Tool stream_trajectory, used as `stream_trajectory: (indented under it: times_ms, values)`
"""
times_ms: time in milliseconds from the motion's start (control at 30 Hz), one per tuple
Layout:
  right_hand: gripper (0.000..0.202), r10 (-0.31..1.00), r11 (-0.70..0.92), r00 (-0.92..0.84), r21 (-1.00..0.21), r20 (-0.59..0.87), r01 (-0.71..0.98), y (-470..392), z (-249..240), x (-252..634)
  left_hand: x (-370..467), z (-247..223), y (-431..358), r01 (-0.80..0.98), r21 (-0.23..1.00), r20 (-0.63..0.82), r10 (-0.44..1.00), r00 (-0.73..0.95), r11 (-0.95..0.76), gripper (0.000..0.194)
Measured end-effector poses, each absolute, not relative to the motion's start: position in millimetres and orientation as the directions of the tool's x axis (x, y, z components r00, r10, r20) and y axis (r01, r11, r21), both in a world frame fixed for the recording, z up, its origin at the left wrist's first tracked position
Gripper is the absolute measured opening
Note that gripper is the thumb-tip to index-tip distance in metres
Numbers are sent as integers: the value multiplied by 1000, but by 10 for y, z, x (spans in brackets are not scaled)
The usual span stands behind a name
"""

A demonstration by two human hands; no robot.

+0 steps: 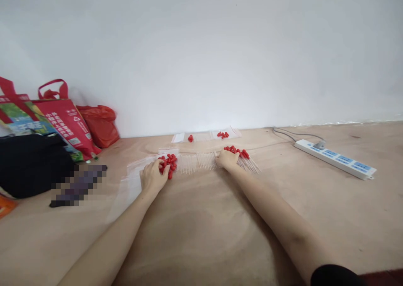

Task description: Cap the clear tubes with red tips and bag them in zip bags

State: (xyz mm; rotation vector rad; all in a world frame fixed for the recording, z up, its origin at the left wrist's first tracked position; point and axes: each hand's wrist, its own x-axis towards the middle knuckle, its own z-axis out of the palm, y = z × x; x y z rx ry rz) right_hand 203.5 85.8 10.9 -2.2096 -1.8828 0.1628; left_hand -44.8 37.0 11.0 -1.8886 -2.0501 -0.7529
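Note:
My left hand [154, 176] rests at a pile of small red pieces [171, 159], its thumb and fingers curled at the pile's left edge. Whether it pinches one is too small to tell. Clear plastic bags [134, 172] lie under and beside this hand. Between my hands, thin pale sticks [206, 161] lie side by side in rows. My right hand [227, 158] is at the right end of the rows, fingers bent down around something too small to make out. Right beside it are red-tipped sticks [248, 162], fanned out.
Behind lie clear bags with red pieces [223, 134] by the wall. A white power strip [335, 158] with a grey cable is at right. Red shopping bags [67, 124], a black bag [31, 164] and a blurred dark object [80, 186] stand or lie at left.

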Motion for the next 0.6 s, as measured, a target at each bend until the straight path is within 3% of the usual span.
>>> stream_trajectory:
  times_ms: [133, 267, 433, 600]
  values:
    - [31, 988, -57, 91, -246, 128, 967, 706, 127, 2059, -465, 109, 410, 977, 209, 494, 858, -142, 41, 19]
    - [27, 963, 128, -56, -264, 265, 956, 469, 59, 2189, -441, 130, 382, 975, 218, 614, 781, -112, -32, 23]
    - [16, 868, 398, -245, -311, 431, 863, 130, -160, 2445, -170, 127, 162, 830, 235, 631, 729, 265, -506, 25]
    - [15, 798, 546, -340, -358, 498, 757, -105, -259, 2566, 120, 111, -103, 673, 263, 455, 704, 545, -691, 24]
